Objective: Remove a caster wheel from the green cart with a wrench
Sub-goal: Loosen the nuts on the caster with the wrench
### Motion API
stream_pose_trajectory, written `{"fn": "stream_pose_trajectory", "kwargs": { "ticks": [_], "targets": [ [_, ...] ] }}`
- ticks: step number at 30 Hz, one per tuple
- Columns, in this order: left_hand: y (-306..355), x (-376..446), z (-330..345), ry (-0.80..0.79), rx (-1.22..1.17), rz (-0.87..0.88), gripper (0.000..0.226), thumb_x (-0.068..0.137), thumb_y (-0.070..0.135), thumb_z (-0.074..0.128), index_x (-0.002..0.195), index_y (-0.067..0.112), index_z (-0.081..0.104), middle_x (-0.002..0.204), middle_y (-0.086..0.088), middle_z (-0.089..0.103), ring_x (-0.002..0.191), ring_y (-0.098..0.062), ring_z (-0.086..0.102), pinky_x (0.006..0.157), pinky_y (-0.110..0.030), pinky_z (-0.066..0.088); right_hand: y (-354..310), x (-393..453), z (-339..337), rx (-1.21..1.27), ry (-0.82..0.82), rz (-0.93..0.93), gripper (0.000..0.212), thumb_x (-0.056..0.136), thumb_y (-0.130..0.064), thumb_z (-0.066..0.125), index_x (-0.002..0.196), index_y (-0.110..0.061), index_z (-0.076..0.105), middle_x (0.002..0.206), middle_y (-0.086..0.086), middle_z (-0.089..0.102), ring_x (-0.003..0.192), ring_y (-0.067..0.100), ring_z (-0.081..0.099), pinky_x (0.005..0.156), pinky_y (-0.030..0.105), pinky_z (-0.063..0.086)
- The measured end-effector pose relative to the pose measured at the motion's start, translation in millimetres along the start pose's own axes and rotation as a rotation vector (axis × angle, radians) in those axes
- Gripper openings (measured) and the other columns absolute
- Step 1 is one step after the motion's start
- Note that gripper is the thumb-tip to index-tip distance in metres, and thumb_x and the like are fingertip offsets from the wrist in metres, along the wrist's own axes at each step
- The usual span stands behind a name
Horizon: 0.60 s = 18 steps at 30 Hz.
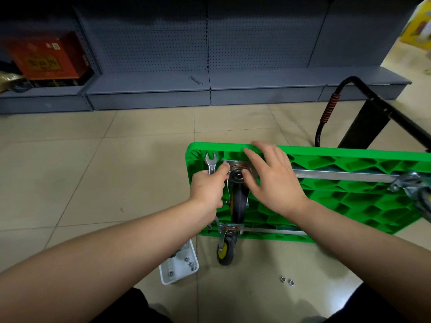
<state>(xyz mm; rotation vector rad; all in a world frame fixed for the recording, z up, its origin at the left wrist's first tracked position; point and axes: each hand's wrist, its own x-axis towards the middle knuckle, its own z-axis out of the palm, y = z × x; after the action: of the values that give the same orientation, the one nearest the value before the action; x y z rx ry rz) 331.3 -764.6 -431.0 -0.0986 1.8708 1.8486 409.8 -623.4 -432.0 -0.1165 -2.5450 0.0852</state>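
Observation:
The green cart (338,194) lies upside down on the tiled floor, its ribbed underside facing me. A caster wheel (239,203) on a steel plate sits at its far left corner. My left hand (207,190) grips a silver wrench (211,162) whose open jaw sticks up beside the plate, while its fingertips pinch at the plate's left edge. My right hand (270,178) lies spread over the plate's right side and the cart rim, fingers straight. A second caster (226,245) hangs at the near left corner.
A white tray (178,268) with several nuts lies on the floor near my left forearm. Two loose nuts (286,280) lie to the right. The black cart handle (363,108) extends at right. A grey shelf base (149,92) carries another wrench (195,80).

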Motion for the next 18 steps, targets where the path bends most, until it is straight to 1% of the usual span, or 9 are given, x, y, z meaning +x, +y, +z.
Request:
{"fn": "stream_pose_trajectory", "kwargs": {
  "ticks": [2, 5, 7, 9, 11, 12, 14, 15, 18],
  "targets": [
    [2.2, -12.9, 1.2, -0.032, -0.020, -0.005, 0.028, 0.095, 0.037, 0.067, 0.084, 0.012, 0.061, 0.053, 0.004, 0.031, 0.038, -0.011, 0.023, 0.041, -0.017, 0.016, -6.9, -2.5, -5.0, 0.126, 0.014, -0.023, 0.038, 0.095, -0.034, 0.058, 0.123, -0.011, 0.067, 0.126, 0.008, 0.060, 0.116, 0.032, 0.055, 0.100, 0.044, 0.043],
    [4.3, -30.3, 6.7, -0.083, -0.040, 0.000, 0.033, 0.096, 0.033, 0.065, 0.072, 0.019, 0.048, 0.049, 0.006, 0.031, 0.036, -0.010, 0.022, 0.040, -0.016, 0.016, -23.1, -9.2, -14.5, 0.331, -0.086, 0.093, 0.038, 0.094, -0.041, 0.053, 0.122, -0.020, 0.069, 0.107, -0.004, 0.067, 0.100, 0.022, 0.059, 0.089, 0.038, 0.045],
    [5.3, -38.5, 11.6, -0.102, -0.057, -0.004, 0.034, 0.097, 0.032, 0.064, 0.070, 0.021, 0.047, 0.051, 0.005, 0.031, 0.037, -0.010, 0.021, 0.041, -0.015, 0.016, -28.6, -14.4, -19.5, 0.449, -0.053, 0.178, 0.029, 0.092, -0.031, 0.061, 0.118, -0.022, 0.071, 0.099, -0.005, 0.070, 0.091, 0.018, 0.062, 0.087, 0.034, 0.048],
    [4.1, -48.3, 17.6, -0.131, -0.059, -0.006, 0.032, 0.098, 0.032, 0.063, 0.071, 0.020, 0.048, 0.051, 0.005, 0.030, 0.036, -0.009, 0.021, 0.041, -0.015, 0.016, -30.1, -23.0, -28.0, 0.584, -0.021, 0.305, 0.021, 0.091, -0.020, 0.070, 0.111, -0.023, 0.074, 0.091, -0.007, 0.072, 0.083, 0.011, 0.064, 0.081, 0.022, 0.049],
    [-1.2, -58.2, 25.1, -0.178, -0.036, -0.002, 0.032, 0.098, 0.032, 0.062, 0.073, 0.020, 0.048, 0.047, 0.007, 0.031, 0.035, -0.008, 0.022, 0.040, -0.015, 0.016, -29.4, -35.0, -34.9, 0.673, -0.032, 0.462, 0.015, 0.090, -0.017, 0.073, 0.104, -0.023, 0.075, 0.087, -0.013, 0.072, 0.078, 0.004, 0.065, 0.075, 0.013, 0.048],
    [-5.2, -64.0, 30.3, -0.207, -0.011, -0.004, 0.031, 0.099, 0.033, 0.062, 0.074, 0.019, 0.049, 0.045, 0.008, 0.030, 0.035, -0.008, 0.022, 0.039, -0.015, 0.016, -27.3, -43.7, -37.3, 0.699, -0.031, 0.535, 0.011, 0.090, -0.018, 0.074, 0.099, -0.023, 0.075, 0.085, -0.015, 0.072, 0.076, 0.000, 0.066, 0.073, 0.011, 0.047],
    [-15.6, -72.7, 40.9, -0.250, 0.039, -0.009, 0.027, 0.099, 0.035, 0.060, 0.079, 0.018, 0.051, 0.044, 0.009, 0.030, 0.035, -0.008, 0.021, 0.040, -0.015, 0.016, -20.2, -61.6, -38.7, 0.753, -0.018, 0.653, 0.002, 0.091, -0.019, 0.074, 0.091, -0.021, 0.074, 0.082, -0.013, 0.075, 0.075, -0.001, 0.067, 0.073, 0.012, 0.050],
    [-22.7, -76.2, 47.5, -0.267, 0.068, -0.012, 0.025, 0.099, 0.034, 0.059, 0.082, 0.018, 0.052, 0.046, 0.008, 0.030, 0.035, -0.009, 0.021, 0.040, -0.015, 0.016, -15.0, -71.4, -40.0, 0.781, -0.006, 0.710, 0.002, 0.091, -0.019, 0.073, 0.089, -0.020, 0.074, 0.082, -0.011, 0.076, 0.077, 0.001, 0.069, 0.074, 0.013, 0.051],
    [-51.1, -79.8, 67.5, -0.309, 0.151, -0.029, 0.015, 0.096, 0.020, 0.055, 0.081, 0.016, 0.053, 0.053, 0.004, 0.031, 0.038, -0.011, 0.022, 0.043, -0.016, 0.016, 6.2, -102.9, -39.5, 0.821, 0.056, 0.884, 0.002, 0.091, -0.017, 0.073, 0.091, -0.016, 0.075, 0.081, -0.008, 0.075, 0.074, -0.001, 0.067, 0.076, 0.015, 0.051]
  ]
}}
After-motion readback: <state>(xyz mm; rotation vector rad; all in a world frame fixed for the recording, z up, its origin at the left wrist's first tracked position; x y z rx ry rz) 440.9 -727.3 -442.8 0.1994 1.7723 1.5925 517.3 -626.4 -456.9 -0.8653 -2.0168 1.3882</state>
